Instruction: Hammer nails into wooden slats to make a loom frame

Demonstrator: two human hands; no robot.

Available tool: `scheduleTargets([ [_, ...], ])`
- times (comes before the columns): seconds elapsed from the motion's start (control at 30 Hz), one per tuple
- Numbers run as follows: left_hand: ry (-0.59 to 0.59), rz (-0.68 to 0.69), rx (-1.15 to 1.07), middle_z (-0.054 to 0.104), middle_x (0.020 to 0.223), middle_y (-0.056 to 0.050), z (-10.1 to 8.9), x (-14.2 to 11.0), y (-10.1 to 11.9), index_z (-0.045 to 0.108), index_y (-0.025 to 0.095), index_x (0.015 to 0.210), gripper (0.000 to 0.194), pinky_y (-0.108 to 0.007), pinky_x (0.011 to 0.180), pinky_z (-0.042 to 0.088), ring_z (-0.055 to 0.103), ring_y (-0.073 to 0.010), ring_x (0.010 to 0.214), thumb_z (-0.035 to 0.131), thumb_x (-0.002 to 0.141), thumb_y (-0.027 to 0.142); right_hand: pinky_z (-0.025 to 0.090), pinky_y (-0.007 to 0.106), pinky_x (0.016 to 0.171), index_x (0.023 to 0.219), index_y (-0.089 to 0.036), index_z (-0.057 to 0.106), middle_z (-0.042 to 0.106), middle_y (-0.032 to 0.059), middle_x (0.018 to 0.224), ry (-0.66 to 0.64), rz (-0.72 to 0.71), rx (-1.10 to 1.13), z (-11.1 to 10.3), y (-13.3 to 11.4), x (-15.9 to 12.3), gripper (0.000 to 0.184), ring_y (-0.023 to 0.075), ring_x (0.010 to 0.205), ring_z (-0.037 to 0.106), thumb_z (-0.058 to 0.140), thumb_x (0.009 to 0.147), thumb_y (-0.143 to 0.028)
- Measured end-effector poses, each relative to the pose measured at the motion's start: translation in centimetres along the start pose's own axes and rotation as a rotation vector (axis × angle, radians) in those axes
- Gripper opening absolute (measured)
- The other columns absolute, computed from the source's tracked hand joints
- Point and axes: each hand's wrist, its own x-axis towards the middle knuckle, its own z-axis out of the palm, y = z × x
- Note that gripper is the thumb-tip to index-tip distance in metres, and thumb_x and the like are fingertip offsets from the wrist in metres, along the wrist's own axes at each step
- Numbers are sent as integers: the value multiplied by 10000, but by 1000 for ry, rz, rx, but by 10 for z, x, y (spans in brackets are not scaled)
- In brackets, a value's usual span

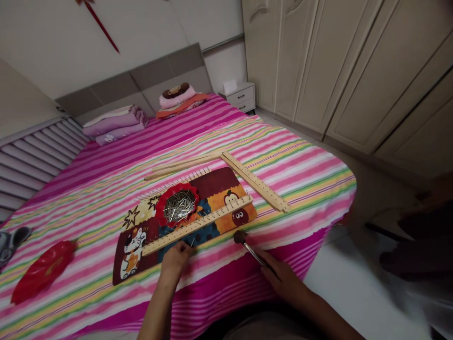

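A hammer (pixel 252 252) is gripped in my right hand (pixel 283 276), its dark head resting low near the mat's front right edge. My left hand (pixel 177 259) is closed by the front of a wooden strip (pixel 198 225), pinching a nail (pixel 192 242) that pokes out past the fingers. This strip lies slantwise across a patterned mat (pixel 217 182); it has rows of small holes, and several nails stand in its right part. Behind it, a red scalloped dish (pixel 160 213) holds a heap of loose nails (pixel 180 206).
Along the mat's back edge runs another strip (pixel 173 183) with a row of upright nails. Farther off lie a perforated strip (pixel 256 183) and plain-looking strips (pixel 187 163). A red object (pixel 44 271) lies left on the striped bedspread (pixel 88 208). Folded bedding (pixel 115 123) sits by the headboard.
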Motion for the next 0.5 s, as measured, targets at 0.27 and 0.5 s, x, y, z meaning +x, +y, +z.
scheduleTargets([
  [0.27,-122,-195,-762,618,585,9,-12,-27,-7,663,158,708,401,-235,503,414,508,-99,490,772,362,329,460,405,1002,1410,-175,429,601,105,1329,-14,11,-22,-1,-2,0,493,243,1180,590,386,922,-236],
  [0.5,-44,-182,-919,620,600,8,-7,-14,0,635,138,674,409,-201,482,436,525,-81,511,794,350,331,493,362,966,1390,-159,447,639,116,1269,15,-26,-29,0,-8,-2,466,225,1121,625,365,939,-243],
])
